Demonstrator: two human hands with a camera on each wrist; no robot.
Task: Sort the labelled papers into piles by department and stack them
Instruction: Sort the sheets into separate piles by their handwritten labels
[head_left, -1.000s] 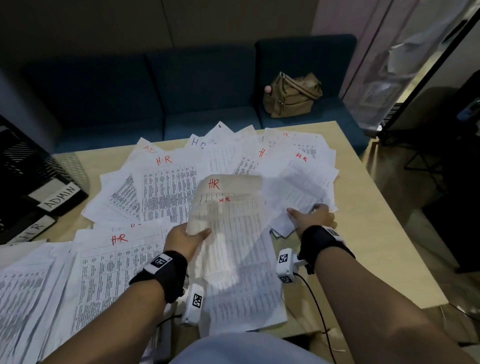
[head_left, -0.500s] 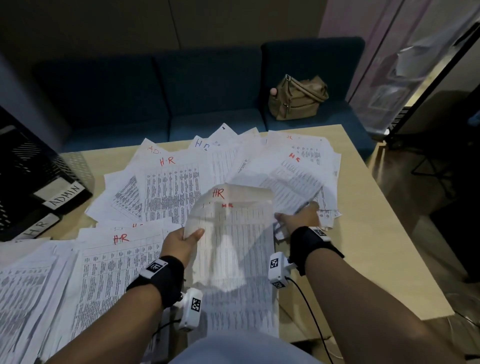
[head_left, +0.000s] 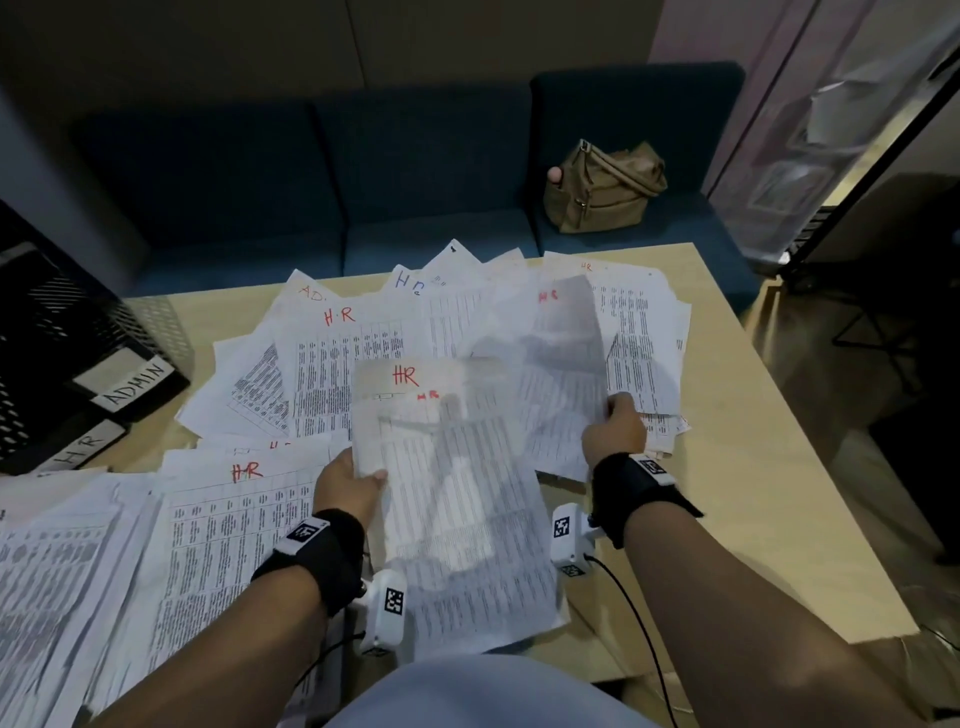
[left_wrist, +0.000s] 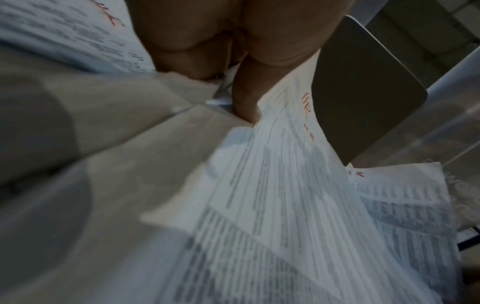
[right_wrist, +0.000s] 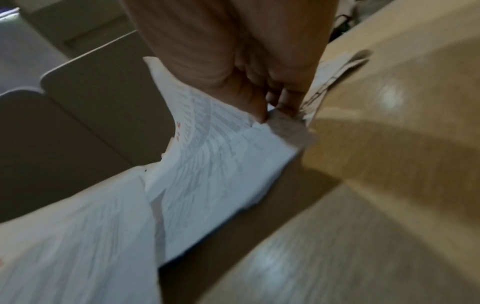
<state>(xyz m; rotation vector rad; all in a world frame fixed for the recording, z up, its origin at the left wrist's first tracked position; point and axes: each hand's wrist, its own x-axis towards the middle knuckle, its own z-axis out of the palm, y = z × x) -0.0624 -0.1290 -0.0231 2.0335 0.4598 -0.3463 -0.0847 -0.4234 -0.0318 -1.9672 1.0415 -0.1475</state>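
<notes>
Dim room, daylight from right, wide-angle edge bending, both wrist views motion-blurred, soft shadows

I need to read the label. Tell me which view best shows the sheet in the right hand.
The head view: the sheet shows whole, its red label smeared, probably HR. The right wrist view shows the right hand pinching its edge, the print blurred. In the left wrist view I cannot pick it out.
</notes>
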